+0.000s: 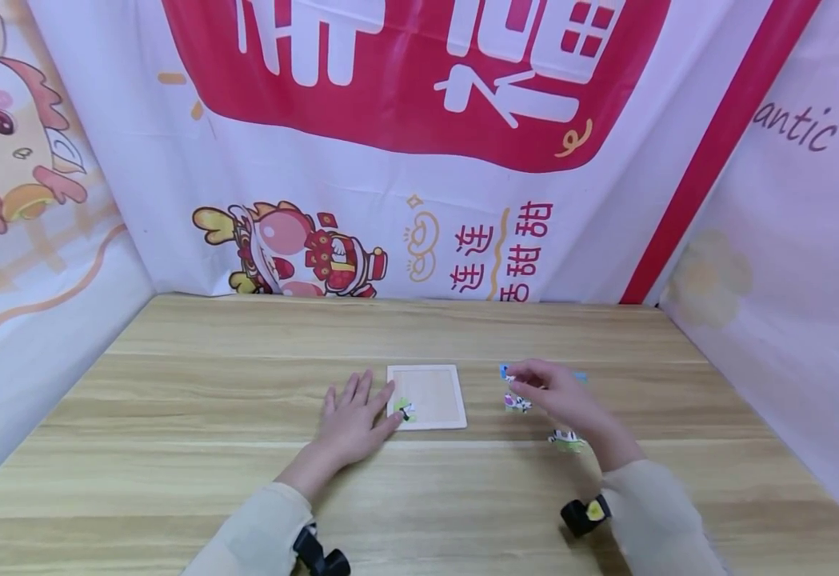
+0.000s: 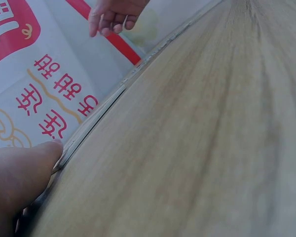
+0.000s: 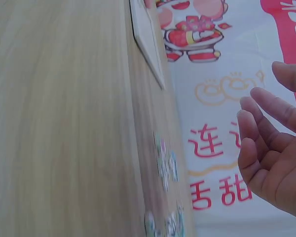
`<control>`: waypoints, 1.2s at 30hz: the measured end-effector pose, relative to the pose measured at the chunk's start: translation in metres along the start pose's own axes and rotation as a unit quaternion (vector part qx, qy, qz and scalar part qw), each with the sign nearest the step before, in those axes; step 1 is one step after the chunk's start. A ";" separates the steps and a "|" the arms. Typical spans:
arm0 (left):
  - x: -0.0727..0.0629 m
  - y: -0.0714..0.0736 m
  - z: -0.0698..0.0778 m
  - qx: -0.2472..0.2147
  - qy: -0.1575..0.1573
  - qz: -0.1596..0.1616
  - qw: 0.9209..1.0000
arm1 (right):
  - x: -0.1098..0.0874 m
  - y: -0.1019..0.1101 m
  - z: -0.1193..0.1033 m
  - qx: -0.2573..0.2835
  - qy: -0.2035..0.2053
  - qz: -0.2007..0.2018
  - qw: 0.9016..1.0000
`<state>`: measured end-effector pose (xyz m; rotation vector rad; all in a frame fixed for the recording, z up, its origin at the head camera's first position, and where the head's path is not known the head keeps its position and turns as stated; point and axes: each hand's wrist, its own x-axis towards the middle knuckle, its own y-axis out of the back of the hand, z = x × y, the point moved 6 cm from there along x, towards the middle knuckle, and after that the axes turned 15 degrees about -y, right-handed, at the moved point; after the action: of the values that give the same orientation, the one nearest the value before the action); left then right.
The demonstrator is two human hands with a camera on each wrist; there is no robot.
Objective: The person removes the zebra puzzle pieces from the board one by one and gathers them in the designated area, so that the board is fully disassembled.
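A square wooden puzzle tray (image 1: 461, 408) lies on the table, with one green and white puzzle piece (image 1: 406, 410) in its near left corner. My left hand (image 1: 353, 422) rests flat at the tray's left side, fingers spread, the thumb by that corner piece. To the right, my right hand (image 1: 561, 395) hovers over several loose puzzle pieces (image 1: 517, 402), its fingers loosely bent. In the right wrist view, nothing shows between the fingers of this right hand (image 3: 278, 153), which is raised off the table. It partly covers some pieces in the head view.
A green-edged piece (image 1: 569, 439) lies nearest the right forearm, and a blue one (image 1: 580, 376) peeks out behind the hand. Printed cloth (image 1: 419, 184) hangs along the table's back edge and both sides. Each wrist wears a small black camera (image 1: 583, 517).
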<state>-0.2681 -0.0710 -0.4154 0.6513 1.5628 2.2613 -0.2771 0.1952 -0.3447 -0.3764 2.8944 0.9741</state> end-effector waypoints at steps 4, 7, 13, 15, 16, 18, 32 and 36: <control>-0.001 -0.001 0.000 0.000 0.001 -0.003 1.000 | 0.011 -0.018 -0.011 0.016 0.004 -0.013 1.000; 0.000 -0.001 0.000 0.002 -0.002 -0.003 1.000 | 0.017 -0.031 -0.020 0.032 0.007 -0.024 0.999; 0.000 -0.001 0.000 0.010 -0.003 -0.003 1.000 | 0.023 -0.056 -0.037 0.028 0.020 -0.036 0.999; 0.000 -0.001 0.000 0.011 -0.003 -0.002 1.000 | 0.026 -0.065 -0.039 0.027 0.023 -0.041 0.999; -0.001 -0.001 0.000 0.012 -0.002 -0.002 1.000 | 0.031 -0.070 -0.036 0.026 0.025 -0.043 0.998; -0.001 0.000 0.000 0.012 -0.002 0.000 1.000 | 0.036 -0.077 -0.033 0.026 0.014 -0.042 0.999; 0.000 -0.001 -0.004 0.017 -0.018 -0.002 1.000 | 0.035 -0.103 -0.044 0.028 0.060 -0.049 0.997; 0.000 0.001 -0.006 0.001 -0.025 -0.008 1.000 | 0.045 -0.112 -0.029 0.029 0.058 -0.049 0.997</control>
<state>-0.2710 -0.0762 -0.4161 0.6890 1.5412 2.2147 -0.2924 0.0814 -0.3934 -0.5833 2.9654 0.8793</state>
